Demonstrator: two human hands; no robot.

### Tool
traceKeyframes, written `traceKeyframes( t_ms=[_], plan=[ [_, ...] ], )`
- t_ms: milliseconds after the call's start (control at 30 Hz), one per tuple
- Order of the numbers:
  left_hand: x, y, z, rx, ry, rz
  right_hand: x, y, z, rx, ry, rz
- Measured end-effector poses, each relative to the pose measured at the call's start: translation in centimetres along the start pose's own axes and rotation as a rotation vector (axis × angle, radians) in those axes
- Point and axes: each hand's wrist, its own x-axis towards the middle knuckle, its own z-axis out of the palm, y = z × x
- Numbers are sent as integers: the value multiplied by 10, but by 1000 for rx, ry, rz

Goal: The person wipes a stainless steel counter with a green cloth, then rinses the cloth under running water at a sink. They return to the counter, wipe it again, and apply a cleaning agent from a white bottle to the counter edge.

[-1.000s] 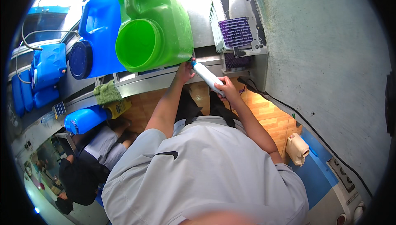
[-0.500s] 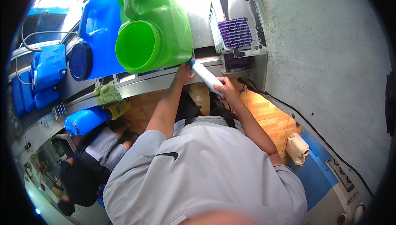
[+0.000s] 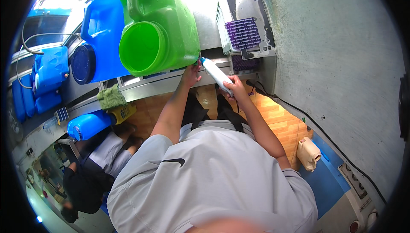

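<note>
Green jug [image 3: 160,32] lay on the bench [image 3: 171,83], my left hand [image 3: 191,73] touching its lower edge, grip unclear. My right hand's [image 3: 236,88] fingers clenched a white tube [image 3: 215,73], its tip half hidden.

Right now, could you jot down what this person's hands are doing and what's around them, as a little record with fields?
Left hand: left hand touches the lower edge of the green jug
Right hand: right hand grips a white tube, tip toward the jug
Beside the jug: blue jug with a dark cap
Bench: metal bench; stack of purple labels
Floor: cream jug; a second person crouches at lower left
</note>
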Motion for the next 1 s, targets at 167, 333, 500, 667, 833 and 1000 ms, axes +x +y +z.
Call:
traceKeyframes(
  t_ms=[167, 333, 500, 667, 833, 1000],
  plan=[
    [-4, 2, 2, -3, -16, -5, 4, 0, -4, 16, 2, 31],
    [0, -1, 0, -13, -1, 7, -3, -7, 2, 8, -26, 9],
    [-1, -1, 4, 23, -4, 21, -16, -11, 10, -39, -78, 8],
    [-10, 4, 13, 18, -79, 31, -22, -6, 13, -62, -76, 16],
    [-10, 5, 12, 42, -46, 19, -13, 4, 10, -73, -36, 33],
    [1, 0, 0, 8, 12, -3, -1, 1, 7, -64, -13, 21]
  ],
)
